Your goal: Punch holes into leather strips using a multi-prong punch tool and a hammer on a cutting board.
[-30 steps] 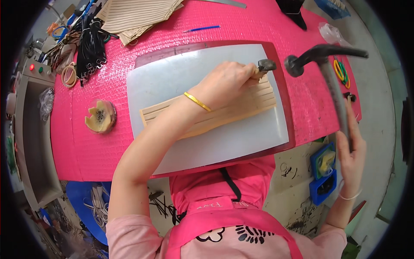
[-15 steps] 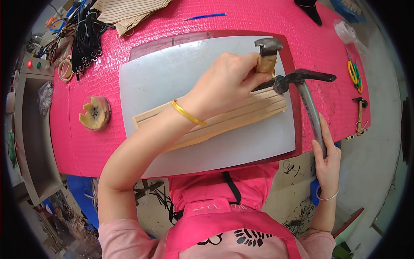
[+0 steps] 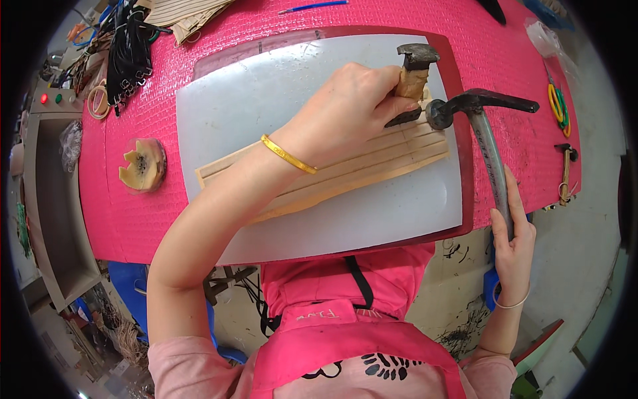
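My left hand is closed around a punch with a tan-wrapped shank. The tool's worn dark metal head sticks up above my fist, and its dark lower end meets the right part of a pale, tan strip-lined piece. Whether that end presses into the piece I cannot tell. The piece lies slantwise on a whitish board, partly covered by my left forearm. My right hand grips the grey handle of a hammer. Its black head is just right of the punch, with the round face turned towards it.
A dark red mat lies under the board on the pink table cover. At left are a round container and black cords. Scissors and a small hammer lie at right. A blue pen lies at the far edge.
The whole view has shifted slightly, so the board and table appear higher. Both hands keep their grips, and slightly more of the punch's dark lower end shows.
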Demonstrator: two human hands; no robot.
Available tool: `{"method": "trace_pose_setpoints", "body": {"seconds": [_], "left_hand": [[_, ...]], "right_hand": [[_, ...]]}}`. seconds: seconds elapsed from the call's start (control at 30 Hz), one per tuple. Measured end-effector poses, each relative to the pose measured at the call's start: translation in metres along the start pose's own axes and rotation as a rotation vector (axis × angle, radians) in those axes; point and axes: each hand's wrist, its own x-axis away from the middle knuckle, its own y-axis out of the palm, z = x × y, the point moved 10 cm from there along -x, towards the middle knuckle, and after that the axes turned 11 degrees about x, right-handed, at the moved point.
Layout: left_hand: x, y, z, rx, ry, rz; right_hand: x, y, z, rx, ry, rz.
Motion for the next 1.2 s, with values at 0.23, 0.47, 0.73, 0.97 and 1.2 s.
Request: {"method": "trace_pose_setpoints", "body": {"seconds": [0.23, 0.47, 0.73, 0.97, 1.2], "left_hand": [[0.005, 0.007, 0.013, -0.166, 0.14, -0.006], [0.01, 0.013, 0.02, -0.207, 0.188, 0.002], [0.013, 0.012, 0.027, -0.296, 0.22, -0.001], [0.016, 0.015, 0.024, -0.234, 0.231, 0.035], [0.023, -0.043, 0.016, 0.55, 0.122, 0.409]], "right_hand": [[0.007, -0.032, 0.022, -0.202, 0.176, 0.048], [0.023, -0.169, -0.04, -0.55, -0.234, 0.496], [0.023, -0.09, -0.057, 0.251, -0.083, 0.155], [0.008, -0.017, -0.033, 0.118, -0.051, 0.026], [0.014, -0.002, 0.002, 0.023, 0.137, -0.091]]}}
